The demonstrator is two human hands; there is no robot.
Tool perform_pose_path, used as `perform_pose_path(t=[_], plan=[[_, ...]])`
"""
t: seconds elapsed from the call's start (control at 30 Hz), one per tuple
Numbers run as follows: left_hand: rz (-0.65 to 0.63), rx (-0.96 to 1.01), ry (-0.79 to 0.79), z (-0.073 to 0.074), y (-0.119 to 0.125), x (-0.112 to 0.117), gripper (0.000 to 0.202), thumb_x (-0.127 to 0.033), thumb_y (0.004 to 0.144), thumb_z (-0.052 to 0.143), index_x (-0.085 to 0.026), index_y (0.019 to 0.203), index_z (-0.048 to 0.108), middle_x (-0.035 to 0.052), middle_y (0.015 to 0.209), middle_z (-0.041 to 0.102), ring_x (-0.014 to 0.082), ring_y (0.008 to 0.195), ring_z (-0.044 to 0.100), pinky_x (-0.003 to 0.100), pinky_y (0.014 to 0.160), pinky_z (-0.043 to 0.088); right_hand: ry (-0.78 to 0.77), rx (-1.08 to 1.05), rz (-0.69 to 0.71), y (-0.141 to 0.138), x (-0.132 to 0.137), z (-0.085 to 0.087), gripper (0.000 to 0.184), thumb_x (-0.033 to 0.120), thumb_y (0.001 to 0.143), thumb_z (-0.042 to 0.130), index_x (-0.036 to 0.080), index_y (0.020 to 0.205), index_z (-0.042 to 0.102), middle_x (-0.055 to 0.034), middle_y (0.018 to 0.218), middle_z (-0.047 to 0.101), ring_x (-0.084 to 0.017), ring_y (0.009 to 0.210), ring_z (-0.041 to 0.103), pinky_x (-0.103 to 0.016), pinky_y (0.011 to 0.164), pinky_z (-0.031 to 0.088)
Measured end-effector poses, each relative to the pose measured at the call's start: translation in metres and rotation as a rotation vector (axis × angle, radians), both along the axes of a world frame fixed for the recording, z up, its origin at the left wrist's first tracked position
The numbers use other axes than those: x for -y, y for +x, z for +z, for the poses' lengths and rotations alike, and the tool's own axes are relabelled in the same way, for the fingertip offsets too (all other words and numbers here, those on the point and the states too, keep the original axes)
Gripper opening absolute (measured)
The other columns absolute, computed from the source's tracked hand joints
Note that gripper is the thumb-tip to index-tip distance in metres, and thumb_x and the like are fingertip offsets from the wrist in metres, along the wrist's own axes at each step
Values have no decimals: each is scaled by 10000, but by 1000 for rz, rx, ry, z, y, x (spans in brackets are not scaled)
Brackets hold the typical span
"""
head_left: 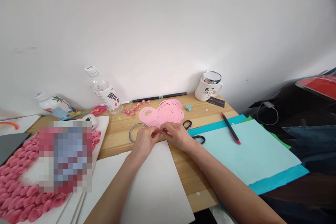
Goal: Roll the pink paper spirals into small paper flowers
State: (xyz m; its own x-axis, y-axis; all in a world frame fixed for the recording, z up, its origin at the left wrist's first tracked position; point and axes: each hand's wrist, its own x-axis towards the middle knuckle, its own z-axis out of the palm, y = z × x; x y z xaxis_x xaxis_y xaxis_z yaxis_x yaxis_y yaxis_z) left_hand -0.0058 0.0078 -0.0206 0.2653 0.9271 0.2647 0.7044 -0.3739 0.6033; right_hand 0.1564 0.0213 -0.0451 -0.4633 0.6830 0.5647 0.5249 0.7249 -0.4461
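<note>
My left hand (145, 139) and my right hand (179, 135) meet at the fingertips above the top edge of a white sheet (160, 185). Both are closed in a pinch around a small strip of pink paper, mostly hidden by the fingers. Just beyond them lies a pile of pink paper spirals (172, 112). Several small rolled pink paper flowers (126, 112) sit to the left of the pile. A roll of tape (130, 134) is beside my left hand. Scissors with black handles (201, 140) lie partly hidden by my right hand.
At left, a board (101, 136) bears many pink paper roses (18, 182). A water bottle (106, 92) and a white mug (207, 89) stand by the wall. A black-and-red pen (231, 129) rests on pale blue sheets (252, 154) at right.
</note>
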Motion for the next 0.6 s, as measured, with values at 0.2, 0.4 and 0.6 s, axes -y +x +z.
perform_pose_path(t=[0.2,0.4,0.6], plan=[[96,149,111,-1,7,2,138,-196,740,537,-190,761,673,7,673,688,120,548,584,221,549,441,-222,-377,-141,-11,4,-4,50,180,771,501,199,814,519,-16,742,625,-124,629,606,-230,560,507],[112,178,107,-1,8,4,155,-228,755,530,-202,741,682,11,667,689,133,561,591,231,562,447,-394,-562,-213,-17,8,-1,116,218,735,550,194,848,535,-32,769,635,-136,636,622,-272,603,549],[51,92,30,3,2,3,147,-216,735,543,-213,701,686,5,623,668,140,555,569,238,545,418,-202,-236,-166,-10,5,-5,166,145,760,481,206,872,588,-51,817,660,-159,703,623,-280,629,514]])
